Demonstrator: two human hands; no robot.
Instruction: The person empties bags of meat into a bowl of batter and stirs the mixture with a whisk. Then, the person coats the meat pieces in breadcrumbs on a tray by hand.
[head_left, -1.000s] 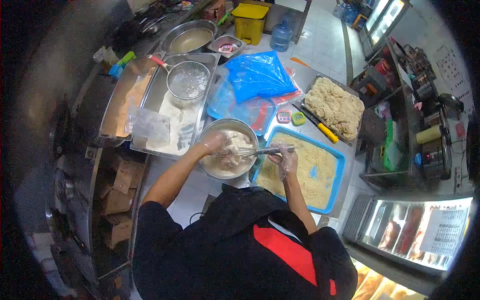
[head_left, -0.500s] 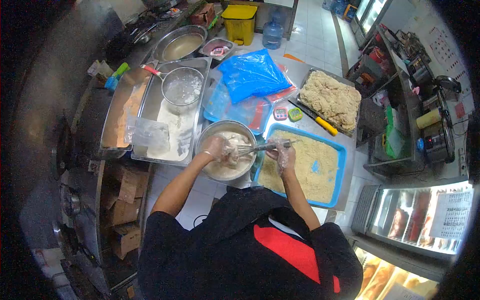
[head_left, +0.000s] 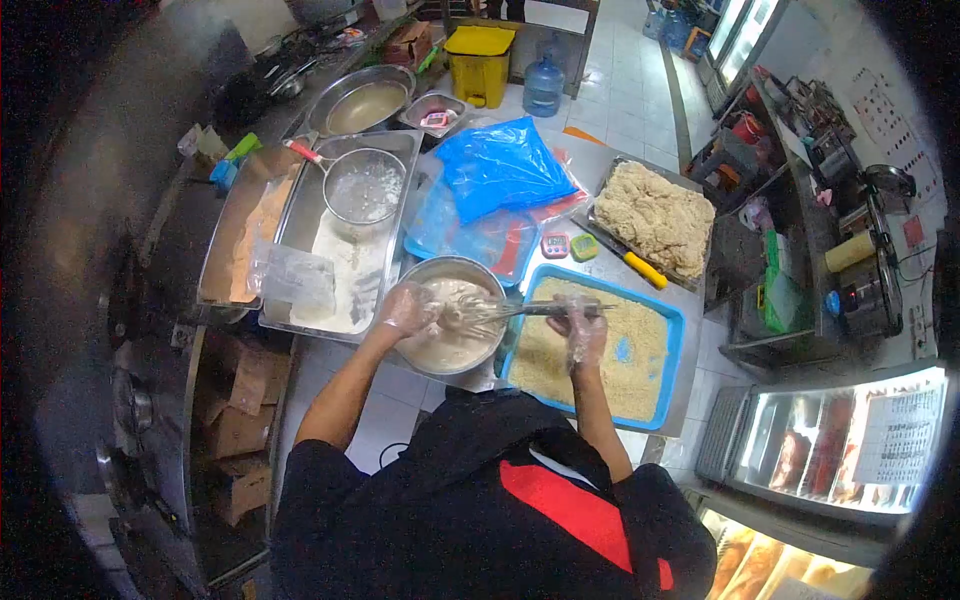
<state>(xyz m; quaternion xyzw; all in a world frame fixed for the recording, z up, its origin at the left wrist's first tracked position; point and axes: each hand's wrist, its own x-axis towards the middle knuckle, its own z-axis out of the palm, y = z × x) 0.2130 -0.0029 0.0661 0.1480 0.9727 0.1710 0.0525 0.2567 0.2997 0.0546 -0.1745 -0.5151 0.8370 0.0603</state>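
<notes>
A metal bowl point(head_left: 452, 360) of pale, wet batter stands at the table's front edge. My left hand point(head_left: 408, 308), in a clear glove, reaches over the bowl's left side, fingers loosely apart beside the whisk wires. Batter coats part of its fingers. In my gloved right hand point(head_left: 582, 335) is the handle of a wire whisk point(head_left: 490, 311), held nearly level. The whisk's batter-covered wires are over the bowl, and its handle extends above a blue tray point(head_left: 677, 345) of pale crumbs.
Left of the bowl, a steel pan point(head_left: 385, 265) holds white flour, a sieve point(head_left: 365, 188) and a clear plastic scoop point(head_left: 292, 277). A blue plastic bag point(head_left: 508, 170), two timers point(head_left: 555, 245), a yellow-handled knife point(head_left: 645, 270) and a tray of coated food point(head_left: 655, 215) lie behind.
My left hand has moved left, away from the whisk wires, toward the bowl's side. My right hand has shifted slightly down and right with the whisk. The camera view has shifted slightly.
</notes>
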